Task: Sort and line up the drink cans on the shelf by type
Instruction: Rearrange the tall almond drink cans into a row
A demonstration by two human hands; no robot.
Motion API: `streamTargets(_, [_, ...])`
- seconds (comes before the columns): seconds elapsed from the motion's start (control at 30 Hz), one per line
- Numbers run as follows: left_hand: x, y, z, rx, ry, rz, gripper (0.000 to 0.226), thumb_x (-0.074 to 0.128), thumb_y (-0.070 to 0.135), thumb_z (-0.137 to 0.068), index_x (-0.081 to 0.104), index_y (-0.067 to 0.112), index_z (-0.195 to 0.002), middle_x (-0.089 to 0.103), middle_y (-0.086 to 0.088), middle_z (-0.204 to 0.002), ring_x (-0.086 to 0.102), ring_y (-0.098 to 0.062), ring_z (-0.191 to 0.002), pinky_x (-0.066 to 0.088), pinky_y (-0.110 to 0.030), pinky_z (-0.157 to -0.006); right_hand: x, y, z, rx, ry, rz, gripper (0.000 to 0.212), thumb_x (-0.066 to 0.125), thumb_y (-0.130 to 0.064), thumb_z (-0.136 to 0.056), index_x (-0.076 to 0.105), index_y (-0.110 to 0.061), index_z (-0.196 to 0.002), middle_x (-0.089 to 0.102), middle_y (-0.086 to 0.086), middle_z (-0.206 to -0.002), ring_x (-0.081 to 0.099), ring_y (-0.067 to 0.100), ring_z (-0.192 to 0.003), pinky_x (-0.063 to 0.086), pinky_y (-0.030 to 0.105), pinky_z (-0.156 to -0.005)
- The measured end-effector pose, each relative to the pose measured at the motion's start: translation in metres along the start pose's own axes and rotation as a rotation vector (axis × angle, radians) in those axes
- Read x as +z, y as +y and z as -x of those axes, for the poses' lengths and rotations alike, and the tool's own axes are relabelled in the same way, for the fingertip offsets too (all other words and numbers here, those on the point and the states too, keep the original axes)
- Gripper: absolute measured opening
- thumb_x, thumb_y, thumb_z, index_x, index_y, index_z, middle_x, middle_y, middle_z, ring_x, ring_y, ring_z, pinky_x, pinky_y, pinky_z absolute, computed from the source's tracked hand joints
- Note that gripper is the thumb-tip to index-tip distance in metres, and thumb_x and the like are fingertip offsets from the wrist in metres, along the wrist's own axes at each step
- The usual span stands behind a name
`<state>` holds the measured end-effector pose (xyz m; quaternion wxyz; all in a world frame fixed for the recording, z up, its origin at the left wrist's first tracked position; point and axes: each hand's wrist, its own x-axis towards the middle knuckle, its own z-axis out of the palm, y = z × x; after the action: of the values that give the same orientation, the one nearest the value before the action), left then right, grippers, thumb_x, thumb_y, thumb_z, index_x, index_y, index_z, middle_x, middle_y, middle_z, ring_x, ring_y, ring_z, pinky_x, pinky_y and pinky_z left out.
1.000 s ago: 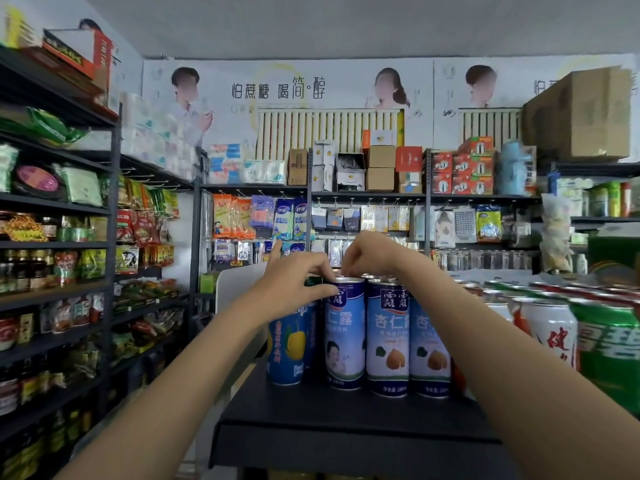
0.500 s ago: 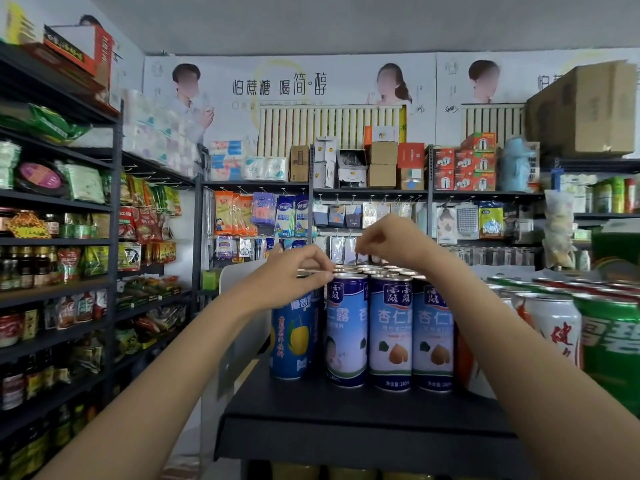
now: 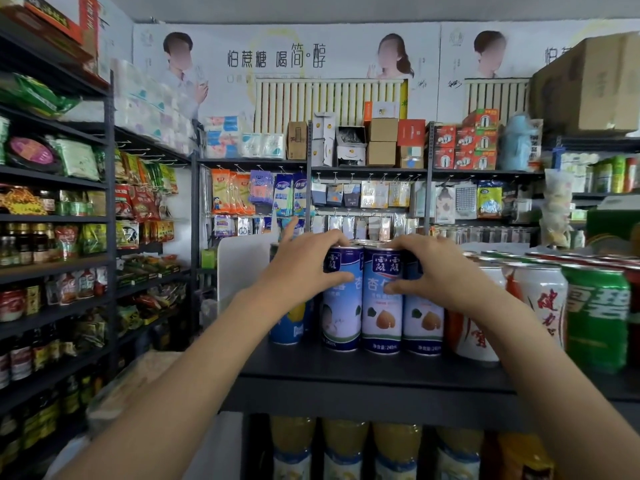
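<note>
Front edge of shelf (image 3: 363,379): three almond cans (image 3: 382,299) in a row. Left hand (image 3: 301,268) grasps the leftmost, right hand (image 3: 429,271) grasps across the other two. Step, likely: squaring this row. Next: push them flush, labels forward, beside the yellow-fruit can (image 3: 291,323).

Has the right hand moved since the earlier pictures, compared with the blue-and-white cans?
Yes. The right hand came down from the can tops and now grips the cans from the side.

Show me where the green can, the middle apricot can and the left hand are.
green can (image 3: 597,317): head view, on its green label.
middle apricot can (image 3: 382,320): head view, on the printed apricot.
left hand (image 3: 298,268): head view, on its back.
</note>
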<state>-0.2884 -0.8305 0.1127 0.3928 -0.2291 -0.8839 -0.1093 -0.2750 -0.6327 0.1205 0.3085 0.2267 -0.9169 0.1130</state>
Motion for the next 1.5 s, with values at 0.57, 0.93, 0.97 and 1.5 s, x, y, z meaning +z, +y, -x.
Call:
streamTargets(0.57, [-0.023,0.008,-0.006,-0.062,-0.333,-0.089,0.078,0.059,0.054,-0.08,0.026,0.022,-0.144,0.03,0.002,-0.15,0.025,-0.016,-0.139,-0.013,-0.041,-0.112,-0.032,0.018,0.011,0.013,-0.12,0.066,0.069,0.059,-0.047,-0.083,0.029,-0.026,-0.142,0.041,-0.005,-0.143,0.045,0.015,-0.125,-0.001,0.039,-0.116])
streamTargets(0.93, [-0.039,-0.001,-0.032,-0.027,-0.66,-0.143,0.088,0.07,0.048,-0.074,0.024,0.021,-0.144,0.03,0.004,-0.148,0.025,-0.016,-0.137,0.006,-0.04,-0.113,-0.025,-0.007,-0.04,-0.034,-0.468,0.222,0.097,0.061,-0.064,-0.071,0.021,-0.019,-0.147,0.025,0.004,-0.153,0.021,0.024,-0.141,0.002,0.047,-0.117])
streamTargets(0.97, [-0.037,-0.002,-0.034,-0.012,-0.663,-0.159,0.087,0.07,0.05,-0.072,0.027,0.022,-0.143,0.034,0.004,-0.145,0.027,-0.016,-0.136,0.006,-0.044,-0.115,-0.022,-0.007,-0.042,-0.044,-0.475,0.236,0.098,0.062,-0.063,-0.071,0.02,-0.018,-0.147,0.025,0.004,-0.153,0.021,0.024,-0.141,0.003,0.046,-0.117])
streamTargets(1.5, [-0.033,0.001,-0.039,-0.026,-0.591,-0.076,0.081,0.069,0.049,-0.074,0.032,0.022,-0.14,0.035,0.004,-0.143,0.034,-0.017,-0.131,0.022,-0.04,-0.112,-0.018,-0.011,-0.05,-0.062,-0.446,0.19,0.088,0.071,-0.047,-0.074,0.027,-0.02,-0.145,0.035,0.002,-0.147,0.029,0.025,-0.135,0.018,0.041,-0.112])
